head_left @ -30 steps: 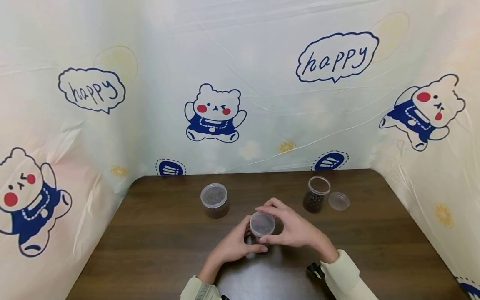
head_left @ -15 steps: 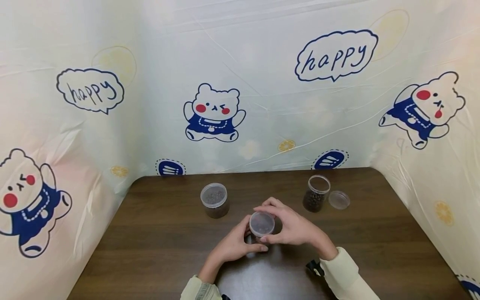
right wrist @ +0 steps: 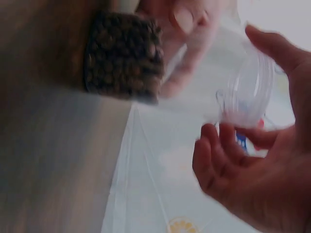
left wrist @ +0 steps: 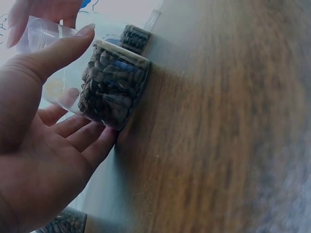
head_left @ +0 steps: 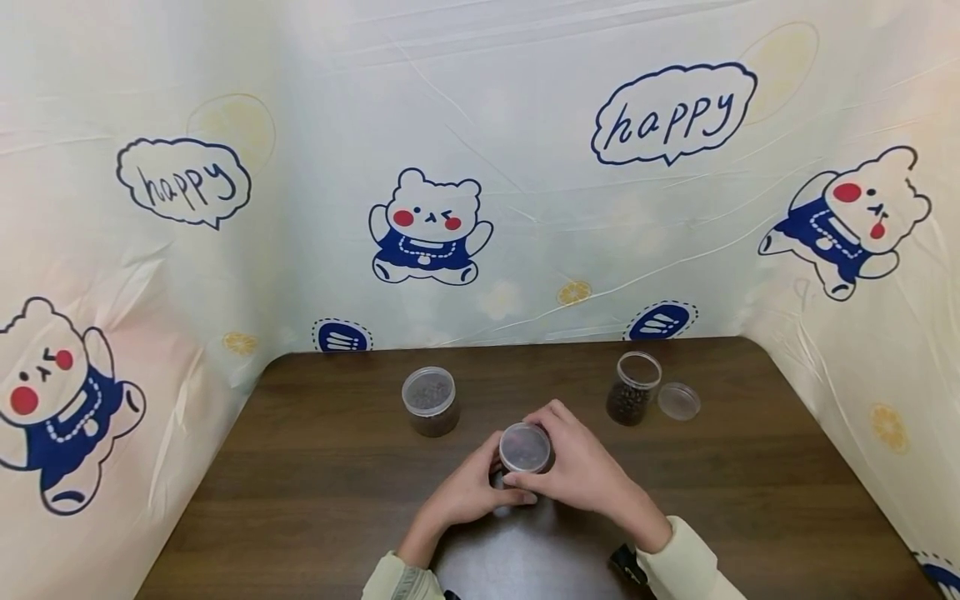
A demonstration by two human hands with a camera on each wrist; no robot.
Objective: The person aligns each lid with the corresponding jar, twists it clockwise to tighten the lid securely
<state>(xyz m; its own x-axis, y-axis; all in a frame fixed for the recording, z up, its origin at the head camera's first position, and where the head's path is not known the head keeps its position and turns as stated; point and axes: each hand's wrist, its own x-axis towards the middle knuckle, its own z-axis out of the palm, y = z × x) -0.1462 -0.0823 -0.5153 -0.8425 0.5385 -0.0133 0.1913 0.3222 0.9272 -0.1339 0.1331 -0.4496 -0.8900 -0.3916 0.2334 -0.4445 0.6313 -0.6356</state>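
A clear jar (left wrist: 114,87) partly filled with dark beans stands on the table in front of me, its upper part see-through. My left hand (head_left: 468,485) holds it from the left, thumb in front and fingers behind, as the left wrist view shows. At the jar's top sits a clear round lid (head_left: 524,447). From the right, my right hand (head_left: 581,468) grips the lid's rim between thumb and fingers. In the right wrist view the lid end looks blurred, so I cannot tell how tightly it sits.
A wider lidded jar (head_left: 431,406) with dark contents stands back left on the brown wooden table (head_left: 315,467). Back right is an uncovered jar (head_left: 632,398) of dark beans, with a loose clear lid (head_left: 678,402) lying beside it. A printed curtain (head_left: 525,250) surrounds the table.
My right hand has turned at the lid, its wrist shifting lower and its fingers drawing round to the right side of the rim. The left hand and the jar stay in place.
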